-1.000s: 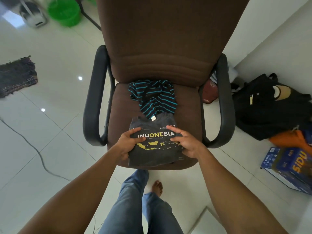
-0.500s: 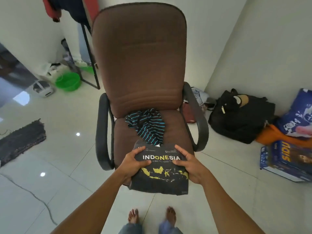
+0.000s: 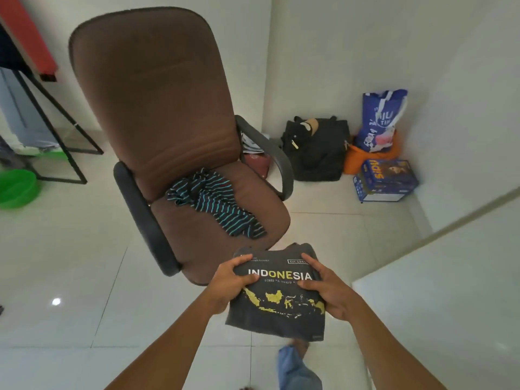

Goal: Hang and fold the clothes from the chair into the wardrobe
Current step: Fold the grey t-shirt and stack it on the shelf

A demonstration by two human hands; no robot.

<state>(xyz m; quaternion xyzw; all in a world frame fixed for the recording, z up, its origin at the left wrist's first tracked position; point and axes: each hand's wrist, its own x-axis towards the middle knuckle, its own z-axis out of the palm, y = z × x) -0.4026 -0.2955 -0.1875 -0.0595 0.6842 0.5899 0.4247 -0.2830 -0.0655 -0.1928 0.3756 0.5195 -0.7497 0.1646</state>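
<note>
Most fingers of the left hand (image 3: 229,281) and the right hand (image 3: 327,294) go under the shirt (image 3: 277,308) and are hidden there. The fine print below the big word on the shirt is too small to read. Under the shirt, a leg in jeans (image 3: 295,367) is blurred, and the bottom edge cuts it. The seat of the chair (image 3: 157,108) hides the chair's base. Its right armrest partly covers a dark red thing (image 3: 257,164) and a pale thing (image 3: 250,142); what they are, I cannot tell. The left edge cuts a green basin (image 3: 15,187) and a black rack (image 3: 53,128). An orange thing (image 3: 354,161) lies mostly behind a blue bag (image 3: 382,122).
</note>
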